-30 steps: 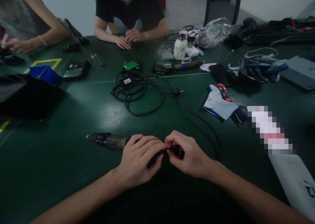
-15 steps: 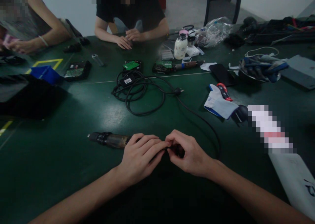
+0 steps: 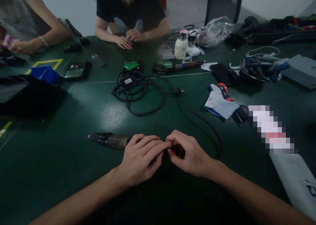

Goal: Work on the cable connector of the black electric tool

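A dark electric screwdriver lies on the green table in front of me, its bit pointing left. Over its right part my left hand is closed, fingers laid along the body and the index fingertip reaching my right fingers. At the tool's rear end my right hand makes a pinch, thumb and index curled together. What sits between those fingertips is too dark and covered to make out. A black power cord runs down to behind my right wrist; where it ends is hidden.
Coiled cable with a plug lies beyond my hands. To the right are a glove, a red-handled tool, a phone and a white box. Circuit-board units and a bottle stand farther back. Two people sit opposite.
Both hands stay nearly in place; my left thumb has shifted slightly left, away from my right hand. The screwdriver has not visibly moved.
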Motion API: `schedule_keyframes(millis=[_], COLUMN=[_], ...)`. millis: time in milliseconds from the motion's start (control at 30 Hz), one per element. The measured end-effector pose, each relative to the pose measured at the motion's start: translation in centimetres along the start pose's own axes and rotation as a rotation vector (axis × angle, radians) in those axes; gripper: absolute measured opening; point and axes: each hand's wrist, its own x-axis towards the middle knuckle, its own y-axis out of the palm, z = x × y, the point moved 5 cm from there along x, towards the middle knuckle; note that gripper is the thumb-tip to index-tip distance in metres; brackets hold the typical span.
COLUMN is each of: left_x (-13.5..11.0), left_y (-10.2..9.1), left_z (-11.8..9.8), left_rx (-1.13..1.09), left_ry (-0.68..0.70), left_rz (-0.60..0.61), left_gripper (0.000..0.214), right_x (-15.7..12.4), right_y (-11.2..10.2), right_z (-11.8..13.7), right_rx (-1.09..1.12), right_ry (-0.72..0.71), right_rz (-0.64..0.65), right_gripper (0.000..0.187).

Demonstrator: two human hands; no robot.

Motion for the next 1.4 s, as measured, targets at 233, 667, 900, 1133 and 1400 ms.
schedule_keyframes(millis=[233, 667, 900, 1133, 1400], left_x=[-0.05, 0.22, 0.29, 0.21, 0.34], left_y=[0.16, -0.01, 0.00, -0.04, 0.14], left_z=[0.08, 0.04, 0.11, 0.03, 0.14], left_rx=[0.017, 0.010, 0.014, 0.003, -0.003], left_ry=[0.003, 0.016, -0.005, 0.007, -0.029], left_rz=[-0.013, -0.011, -0.029, -0.011, -0.033], left_gripper=[0.040, 0.042, 0.036, 0.041, 0.038], right_x=[-0.05, 0.02, -0.04, -0.02, -0.01], right_y=[0.08, -0.01, 0.08, 0.06, 0.08], right_z=[-0.18, -0.02, -0.16, -0.16, -0.18], right_rx=[-0.006, 0.001, 0.009, -0.002, 0.002], right_ry=[-0.008, -0.008, 0.000, -0.006, 0.006], right_rz=[-0.010, -0.009, -0.009, -0.005, -0.006], right_gripper=[0.024, 0.025, 0.024, 0.025, 0.022])
